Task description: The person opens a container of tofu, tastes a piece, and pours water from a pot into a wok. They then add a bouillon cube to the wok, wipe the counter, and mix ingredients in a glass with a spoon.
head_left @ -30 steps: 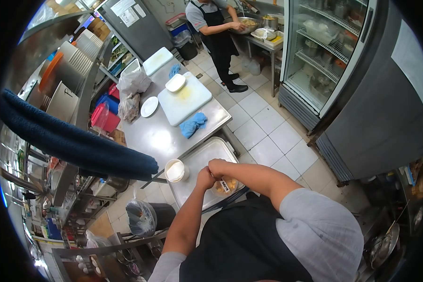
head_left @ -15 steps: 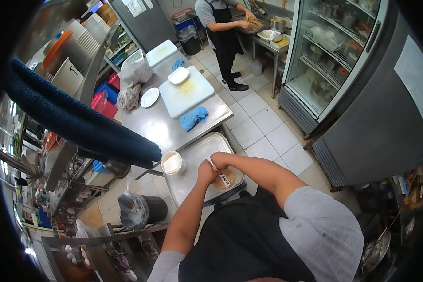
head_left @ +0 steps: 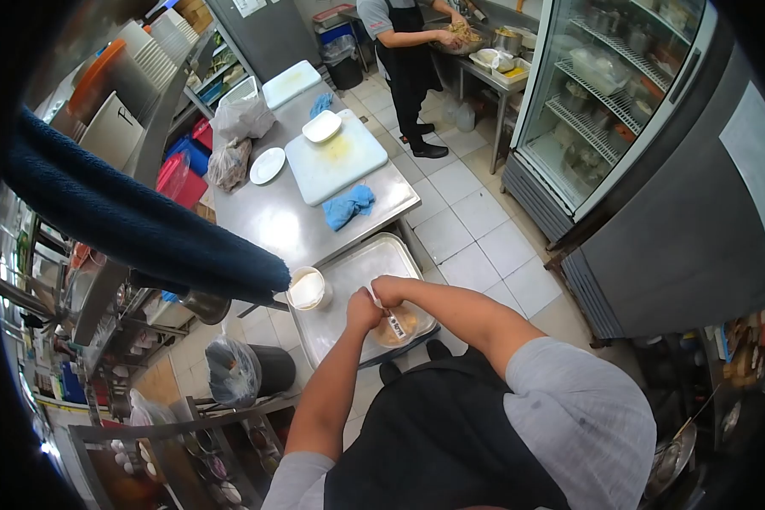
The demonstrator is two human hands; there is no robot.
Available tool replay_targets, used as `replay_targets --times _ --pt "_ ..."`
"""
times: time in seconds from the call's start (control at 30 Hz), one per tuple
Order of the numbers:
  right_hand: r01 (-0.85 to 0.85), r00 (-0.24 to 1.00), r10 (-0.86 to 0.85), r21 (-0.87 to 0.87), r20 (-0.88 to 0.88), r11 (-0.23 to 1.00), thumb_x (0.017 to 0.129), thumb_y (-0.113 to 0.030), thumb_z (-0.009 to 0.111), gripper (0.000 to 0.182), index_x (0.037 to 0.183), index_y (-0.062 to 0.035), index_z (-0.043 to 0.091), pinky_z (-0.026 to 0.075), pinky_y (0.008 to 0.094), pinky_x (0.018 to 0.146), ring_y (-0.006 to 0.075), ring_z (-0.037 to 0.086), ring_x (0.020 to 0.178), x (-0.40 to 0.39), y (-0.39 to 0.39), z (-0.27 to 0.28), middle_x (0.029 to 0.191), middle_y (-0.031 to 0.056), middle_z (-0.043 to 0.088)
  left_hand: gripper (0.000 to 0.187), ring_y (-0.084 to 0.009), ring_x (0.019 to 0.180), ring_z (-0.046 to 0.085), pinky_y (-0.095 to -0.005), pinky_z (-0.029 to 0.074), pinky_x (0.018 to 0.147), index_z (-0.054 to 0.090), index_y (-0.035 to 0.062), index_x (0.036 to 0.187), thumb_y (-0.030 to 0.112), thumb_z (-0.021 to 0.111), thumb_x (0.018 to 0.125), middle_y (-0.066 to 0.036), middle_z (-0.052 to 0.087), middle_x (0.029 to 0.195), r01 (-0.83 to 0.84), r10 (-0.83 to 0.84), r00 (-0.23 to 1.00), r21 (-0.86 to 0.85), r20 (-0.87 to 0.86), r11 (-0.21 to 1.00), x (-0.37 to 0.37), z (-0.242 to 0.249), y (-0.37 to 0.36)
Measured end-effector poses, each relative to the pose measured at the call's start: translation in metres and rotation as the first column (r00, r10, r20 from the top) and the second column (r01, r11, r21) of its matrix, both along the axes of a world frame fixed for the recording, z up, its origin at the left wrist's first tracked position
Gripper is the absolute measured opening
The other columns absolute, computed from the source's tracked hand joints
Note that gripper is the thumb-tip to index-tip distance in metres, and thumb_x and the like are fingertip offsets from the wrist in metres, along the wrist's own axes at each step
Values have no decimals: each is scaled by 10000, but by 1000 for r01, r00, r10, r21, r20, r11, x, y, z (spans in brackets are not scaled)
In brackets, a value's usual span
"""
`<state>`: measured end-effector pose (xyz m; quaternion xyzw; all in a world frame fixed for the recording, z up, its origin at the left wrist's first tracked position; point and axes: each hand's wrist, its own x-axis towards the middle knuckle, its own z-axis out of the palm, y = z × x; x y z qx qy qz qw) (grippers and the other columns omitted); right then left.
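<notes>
My left hand (head_left: 365,312) and my right hand (head_left: 389,291) are close together over the metal tray (head_left: 336,319). Both have their fingers closed on the gathered top of a clear plastic bag (head_left: 406,323). Orange-brown food shows inside it, and a white strip with dark lettering (head_left: 395,325) lies against its side. The bag rests at the tray's near right part. To the left of my hands, on the same tray, stands a round tub (head_left: 308,289) with something white in it. My fingertips are partly hidden.
Beyond the tray is a steel table (head_left: 255,225) with cutting boards (head_left: 336,161), a blue cloth (head_left: 348,206) and a white plate (head_left: 268,166). A dark blue towel (head_left: 144,204) hangs at left above a lined bin (head_left: 272,374). A glass-door fridge (head_left: 603,110) stands right; a co-worker (head_left: 408,76) works behind.
The view has shifted slightly. My hands have drawn a little left and stay closed at the bag's top; more of the bag shows below them.
</notes>
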<state>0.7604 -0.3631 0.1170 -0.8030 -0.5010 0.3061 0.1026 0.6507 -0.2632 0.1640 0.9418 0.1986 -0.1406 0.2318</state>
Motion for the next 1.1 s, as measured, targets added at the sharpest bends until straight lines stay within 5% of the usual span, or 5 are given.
replay_targets --times 0.2,0.5,0.9,0.97,1.1 --pt "18 1000 -18 11 4 1000 644 -176 896 347 928 -46 744 573 447 819 382 720 941 1 -1 -2 965 203 749 621 -400 987 707 -477 572 853 646 13 993 297 1002 571 -224 728 1003 -19 -15 982 179 186 984 -3 2 -7" --pt "269 905 -129 309 -405 912 669 -121 889 418 1021 -71 668 528 412 895 351 628 1055 -15 -37 5 1067 160 650 448 -312 793 690 -417 541 754 682 37 827 277 977 592 -154 708 833 14 -33 998 -344 -49 939 -4 -30 35" --pt "74 997 -71 62 -40 995 651 -406 959 584 1029 -35 714 563 420 871 369 702 998 -7 -16 -12 1008 193 737 444 -273 643 590 -409 483 619 586 67 730 260 969 612 -117 630 674 75 -68 997 -263 34 962 0 -24 31" --pt "45 996 -55 141 69 989 746 -419 833 376 691 -56 751 577 439 817 353 728 849 -10 -21 -6 836 210 742 446 -290 645 581 -415 484 623 582 66 746 252 966 615 -136 634 687 117 -105 992 -213 66 970 0 -22 28" --pt "332 943 -294 390 -154 859 690 -243 912 424 1017 -56 717 571 418 847 361 705 986 -18 -34 -12 1030 191 739 456 -392 762 662 -464 519 689 615 46 797 278 964 619 -189 694 809 143 -128 984 -125 121 982 -5 -17 27"
